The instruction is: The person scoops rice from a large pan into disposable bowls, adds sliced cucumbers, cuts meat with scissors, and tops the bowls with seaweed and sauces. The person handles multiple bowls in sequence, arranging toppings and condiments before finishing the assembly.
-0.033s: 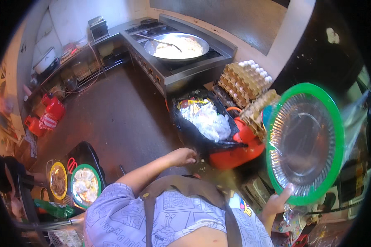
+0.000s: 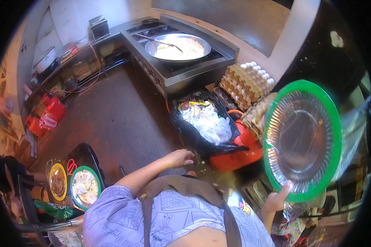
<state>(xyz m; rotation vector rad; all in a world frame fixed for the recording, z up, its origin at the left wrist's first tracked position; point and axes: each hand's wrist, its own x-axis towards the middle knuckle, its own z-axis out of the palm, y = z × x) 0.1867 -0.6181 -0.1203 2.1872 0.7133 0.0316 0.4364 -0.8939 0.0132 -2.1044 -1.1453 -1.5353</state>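
My right hand (image 2: 276, 199) grips the lower edge of a round green-rimmed plate (image 2: 303, 140). The plate is lined with silver foil, held up on edge at the right, with a clear plastic bag hanging behind it. My left hand (image 2: 181, 158) reaches forward with fingers loosely bent and nothing seen in it. It hovers just beside the near rim of an orange bin (image 2: 239, 158) lined with a black bag (image 2: 193, 138). The bin is full of white plastic and scraps.
Stacked egg trays (image 2: 245, 82) stand behind the bin. A large pan of pale food (image 2: 179, 47) with a ladle sits on the steel stove. Red canisters (image 2: 53, 109) stand at the left wall. Two plates of food (image 2: 84, 187) rest on a black stand at lower left.
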